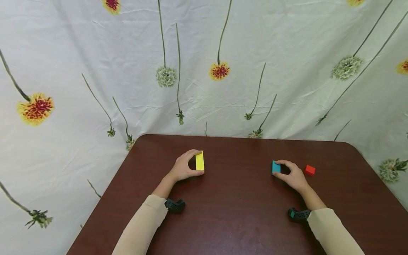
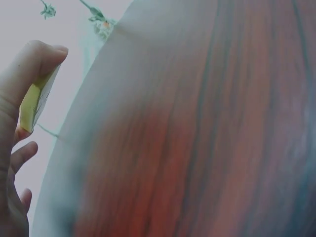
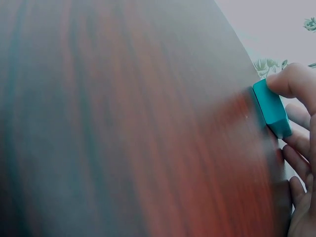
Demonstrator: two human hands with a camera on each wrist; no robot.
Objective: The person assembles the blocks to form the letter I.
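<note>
On the left of the table, my left hand (image 1: 184,167) pinches a long yellow block (image 1: 199,161) between thumb and fingers at its two ends. The left wrist view shows the yellow block (image 2: 37,101) tilted in that grip, partly covered by the thumb. Over to the right, a blue block (image 1: 276,168) is held by my right hand (image 1: 294,176), thumb on the near end and fingers on the far end. In the right wrist view this blue block (image 3: 271,108) appears close over the tabletop. A small red block (image 1: 310,170) lies just right of my right hand, untouched.
The dark brown wooden table (image 1: 237,212) has rounded far corners. Behind it hangs a white cloth (image 1: 197,95) printed with flowers, which also shows along the left side. Dark bands with camera mounts (image 1: 174,205) sit on both wrists.
</note>
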